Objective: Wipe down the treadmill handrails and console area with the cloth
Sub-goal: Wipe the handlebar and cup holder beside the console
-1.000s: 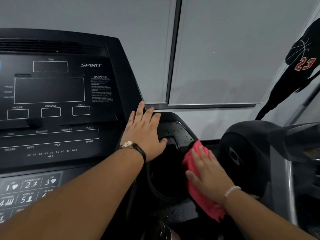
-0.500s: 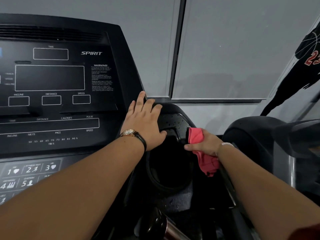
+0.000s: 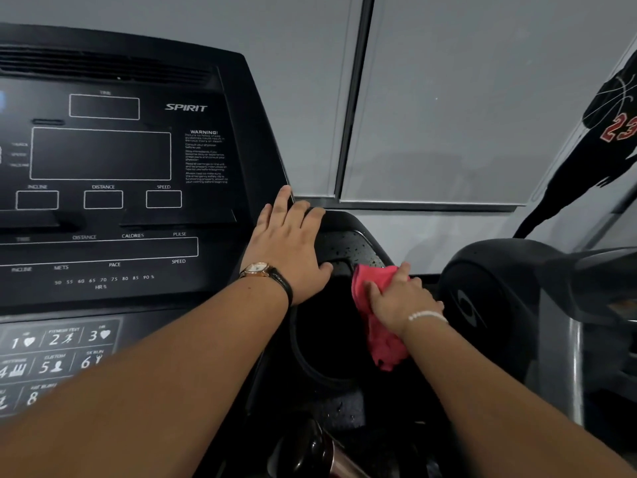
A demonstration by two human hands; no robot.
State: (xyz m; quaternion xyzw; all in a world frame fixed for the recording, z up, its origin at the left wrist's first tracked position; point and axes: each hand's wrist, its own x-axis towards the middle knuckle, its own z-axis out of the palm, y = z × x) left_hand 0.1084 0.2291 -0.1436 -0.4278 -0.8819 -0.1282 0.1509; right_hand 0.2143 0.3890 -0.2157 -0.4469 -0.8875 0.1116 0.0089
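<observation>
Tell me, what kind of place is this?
Probably a gym. There's a treadmill console with speed and distance readouts, another exercise machine beside it, and a basketball player picture on the wall.

left hand [image 3: 293,250] flat, right hand [image 3: 401,298] clutching.

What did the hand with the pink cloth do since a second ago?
The right hand kept hold of the pink cloth, slid it up the right edge of the cup holder, then back down a little. The left hand stayed flat beside the console.
</observation>
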